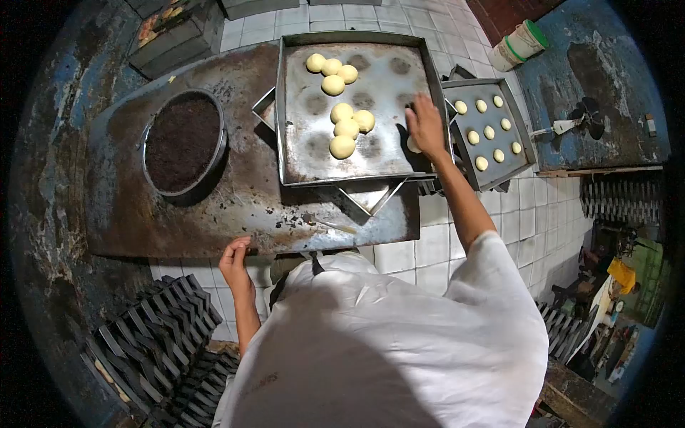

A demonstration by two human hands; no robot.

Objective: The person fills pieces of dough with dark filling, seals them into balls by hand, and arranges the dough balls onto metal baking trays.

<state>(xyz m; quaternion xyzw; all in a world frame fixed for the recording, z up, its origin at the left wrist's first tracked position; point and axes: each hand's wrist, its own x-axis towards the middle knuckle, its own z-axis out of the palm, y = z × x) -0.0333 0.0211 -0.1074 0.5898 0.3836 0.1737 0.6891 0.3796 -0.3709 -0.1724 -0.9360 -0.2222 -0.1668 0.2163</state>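
Observation:
My right hand lies over the right side of a large metal tray, fingers stretched out and thumb apart. A pale dough ball shows partly from under its palm; the rest is hidden. On the same tray, several smooth yellow dough balls sit in two clusters left of this hand. My left hand hovers by the table's near edge, fingers curled in against the thumb. Whether anything is between them I cannot make out. Up and left of it stands a round metal pot of dark crumbly filling.
A second tray to the right bears several flattened dough pieces. A brush-like tool lies on the worn metal table. Stacked metal pans stand lower left. White buckets are at the upper right.

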